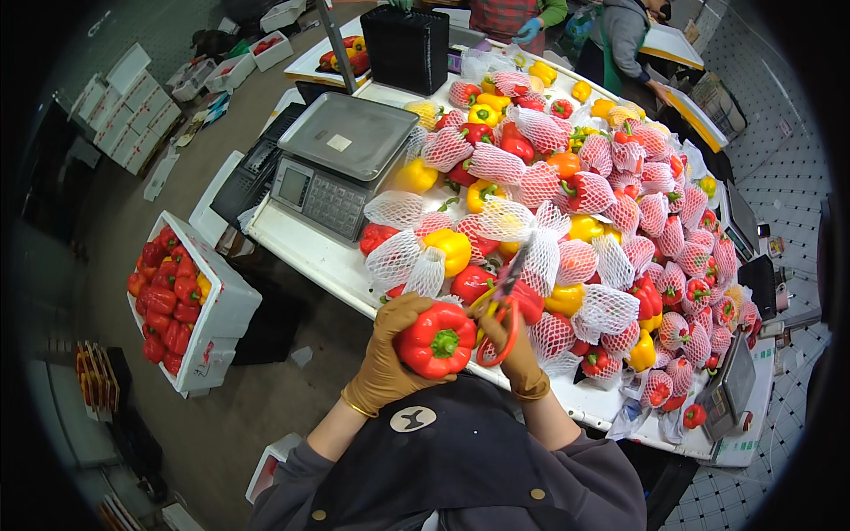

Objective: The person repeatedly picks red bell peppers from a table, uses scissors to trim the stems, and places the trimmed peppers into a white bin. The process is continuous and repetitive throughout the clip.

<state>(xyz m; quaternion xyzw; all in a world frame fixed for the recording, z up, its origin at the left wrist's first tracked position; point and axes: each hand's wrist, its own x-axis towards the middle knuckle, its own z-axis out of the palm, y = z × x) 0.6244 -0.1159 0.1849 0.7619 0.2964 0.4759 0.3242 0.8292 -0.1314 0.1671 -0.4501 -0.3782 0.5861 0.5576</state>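
My left hand [385,352], in a brown glove, grips a red bell pepper [436,338] whose short green stem faces up at me. Just right of it, my right hand [521,352], gloved the same, holds scissors [506,302] by their orange-red handle loops. The blades point away over the table and look blurred, so I cannot tell how far apart they are. Beyond both hands lie red and yellow peppers, many in foam net sleeves. A yellow pepper [448,252] and a loose white foam net [425,272] are close past my left hand.
A digital scale [332,166] stands at the table's [312,259] left end, a black crate [405,53] behind it. Left on a support is a foam box [226,318] of red peppers. Another scale [729,385] is at the right. Two people work across the table.
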